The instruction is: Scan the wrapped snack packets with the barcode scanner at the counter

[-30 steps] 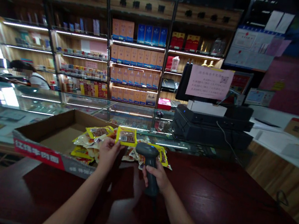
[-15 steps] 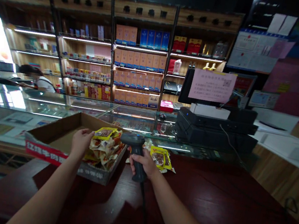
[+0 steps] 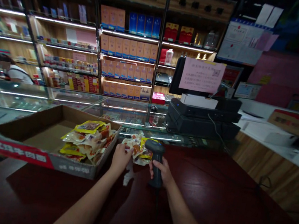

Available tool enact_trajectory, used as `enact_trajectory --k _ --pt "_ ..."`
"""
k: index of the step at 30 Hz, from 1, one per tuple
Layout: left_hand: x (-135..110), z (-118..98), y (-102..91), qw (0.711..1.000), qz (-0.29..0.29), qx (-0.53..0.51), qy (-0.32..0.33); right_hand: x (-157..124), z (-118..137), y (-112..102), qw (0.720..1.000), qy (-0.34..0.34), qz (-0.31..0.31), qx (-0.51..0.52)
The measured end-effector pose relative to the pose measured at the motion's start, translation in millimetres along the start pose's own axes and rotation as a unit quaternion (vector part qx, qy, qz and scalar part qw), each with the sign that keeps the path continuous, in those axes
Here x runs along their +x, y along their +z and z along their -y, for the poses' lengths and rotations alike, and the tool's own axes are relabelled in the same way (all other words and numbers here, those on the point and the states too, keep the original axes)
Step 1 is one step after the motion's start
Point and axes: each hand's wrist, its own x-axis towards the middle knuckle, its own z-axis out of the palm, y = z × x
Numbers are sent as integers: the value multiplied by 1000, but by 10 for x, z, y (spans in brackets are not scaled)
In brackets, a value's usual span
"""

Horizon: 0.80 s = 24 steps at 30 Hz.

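Observation:
My right hand [image 3: 161, 170] grips a black handheld barcode scanner [image 3: 156, 155] by its handle, with the head tilted over a small pile of snack packets on the counter. At the pile's left side, my left hand [image 3: 121, 158] has its fingers bent and pinched on the edge of a white-and-orange snack packet [image 3: 135, 142]; the fingertips are partly hidden. To the left stands an open cardboard box [image 3: 71, 168] with more packets heaped in its right half. A yellow packet [image 3: 89, 126] lies on top of that heap.
Both hands are over a dark red counter [image 3: 193, 211]. Behind it runs a glass display case [image 3: 122, 104]. A black monitor and till [image 3: 202, 119] stand at the back right. A person [image 3: 15, 70] is bent over at the far left. Shelves of boxed goods line the wall.
My left hand has moved right from the heap in the box to the packets on the counter. The scanner now hangs over that pile. The view has turned slightly.

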Motion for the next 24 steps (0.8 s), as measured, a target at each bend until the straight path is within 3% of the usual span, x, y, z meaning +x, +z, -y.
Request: enact_trajectory --k 4,11,13,16,19,24 --pt "-33 50 248 980 119 99 -123 -31 -122 -143 1000 -3 -21 14" --pt "24 162 321 959 200 71 -186 16 -241 -85 999 29 25 -16" --pt "50 257 376 963 181 28 -199 18 -251 -63 998 38 36 -18" --pt "62 441 428 959 146 -116 -214 12 -250 -54 999 32 36 -18" --pt "78 574 393 947 77 -238 -203 5 -233 -64 999 27 28 -21" --pt "121 535 246 959 -38 -246 -136 -1 -197 -93 999 22 18 -18"
